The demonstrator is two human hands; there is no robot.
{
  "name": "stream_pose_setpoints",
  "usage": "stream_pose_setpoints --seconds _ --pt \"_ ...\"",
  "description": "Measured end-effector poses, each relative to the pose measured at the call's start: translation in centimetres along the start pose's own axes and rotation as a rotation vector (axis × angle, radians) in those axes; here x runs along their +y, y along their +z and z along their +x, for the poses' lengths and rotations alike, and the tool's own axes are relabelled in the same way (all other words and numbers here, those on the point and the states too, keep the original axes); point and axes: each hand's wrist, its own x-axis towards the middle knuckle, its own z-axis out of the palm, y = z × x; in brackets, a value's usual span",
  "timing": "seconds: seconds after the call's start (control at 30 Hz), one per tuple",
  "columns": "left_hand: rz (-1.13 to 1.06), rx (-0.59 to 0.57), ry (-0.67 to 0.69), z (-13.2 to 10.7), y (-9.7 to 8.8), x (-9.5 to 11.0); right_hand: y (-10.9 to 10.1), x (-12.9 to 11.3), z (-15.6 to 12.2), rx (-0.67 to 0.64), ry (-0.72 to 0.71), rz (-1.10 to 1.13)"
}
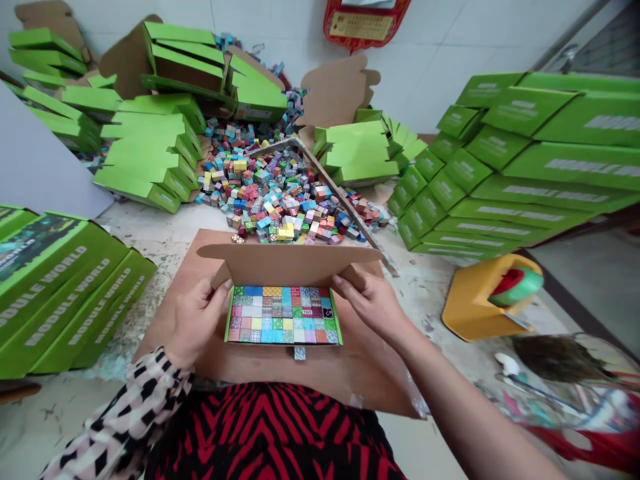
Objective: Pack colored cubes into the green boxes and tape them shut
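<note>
A cardboard box point(290, 263) stands in front of me with its brown lid raised, green on its outer sides. Rows of small patterned cubes point(283, 317) fill it. At its left, my left hand point(197, 317) pinches the side flap of the lid between thumb and fingers. The opposite flap is gripped by my right hand point(373, 303), thumb on the inner face. One loose cube point(299, 353) lies just outside the box's near edge. Under the box is a brown board point(225, 370).
Beyond the board spreads a heap of loose cubes point(270, 193), with a metal strip point(345, 200) angled across it. Green boxes point(525, 167) are stacked at right, more boxes point(75, 293) at left. A yellow tape dispenser point(465, 300) sits right of the board.
</note>
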Motion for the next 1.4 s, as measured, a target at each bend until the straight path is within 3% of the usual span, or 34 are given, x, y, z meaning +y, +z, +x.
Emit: stream_pose_setpoints --seconds 0.1,0.17,0.47,0.67,0.93,1.27,1.4 --pt "0.201 -0.028 0.068 -0.8 0.1 1.1 0.1 -0.8 -0.6 0.029 0.037 -0.120" --pt "0.219 -0.054 0.092 -1.1 0.1 1.7 0.1 -1.4 -0.8 0.016 0.066 -0.127" --pt "0.174 -0.080 0.023 -1.4 0.1 1.3 0.8 -2.2 -2.3 -0.006 0.120 -0.107" --pt "0.040 -0.134 -0.031 -2.0 0.0 0.1 2.5 -1.7 -3.5 0.175 0.025 -0.168" --pt "-0.090 -0.216 -0.083 -2.5 -0.3 -0.5 3.1 -1.3 -4.3 0.137 0.029 -0.153" --pt "-0.206 -0.204 -0.060 -2.9 -0.1 -0.2 3.9 -0.6 -4.7 0.207 -0.027 -0.119" --pt "-0.106 -0.184 -0.033 -2.9 -0.1 -0.3 4.0 -0.4 -4.9 0.236 -0.032 -0.136"
